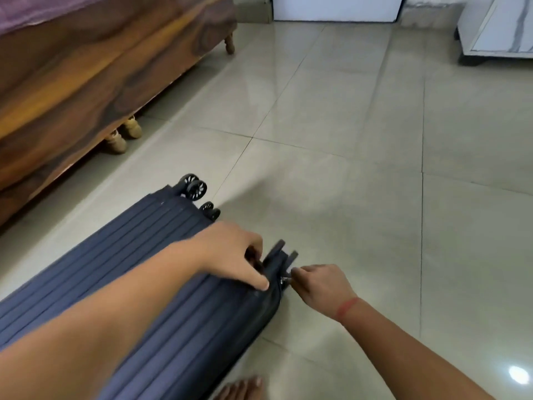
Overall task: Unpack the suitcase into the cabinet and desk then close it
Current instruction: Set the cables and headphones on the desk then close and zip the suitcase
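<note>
Your left hand (pixel 233 249) grips the suitcase (pixel 138 241) corner beneath it; your right hand (pixel 320 287) pinches the zipper pull (pixel 284 280) between them. Yank round that corner and it may jam.

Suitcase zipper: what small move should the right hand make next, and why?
Probably draw the zipper pull along the seam toward the near end. The right hand pinches it at the wheel-end corner, the left hand grips the suitcase there, and its halves lie together on the floor.
</note>
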